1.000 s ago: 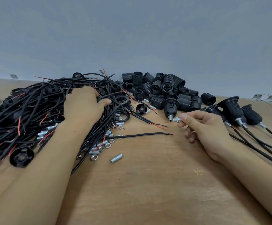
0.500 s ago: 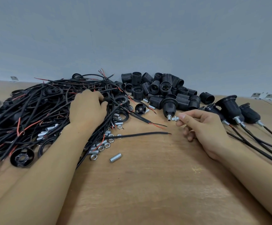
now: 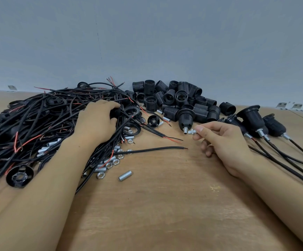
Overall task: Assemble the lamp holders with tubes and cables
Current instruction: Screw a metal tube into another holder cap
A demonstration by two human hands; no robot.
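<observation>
Wooden table | right hand pinches threaded tube, seemingly axis level, pointing left

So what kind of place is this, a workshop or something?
Probably a small assembly bench: a plain wooden table heaped with black cables, a pile of lamp holders, and loose nuts.

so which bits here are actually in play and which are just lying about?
In play:
- right hand, pinching a threaded tube with nut
- lamp holder beside that tube
- left hand, on the cable pile

Lying about:
- loose tube
- spare nuts
- unused holder shells
- finished holders
- metal brackets
</observation>
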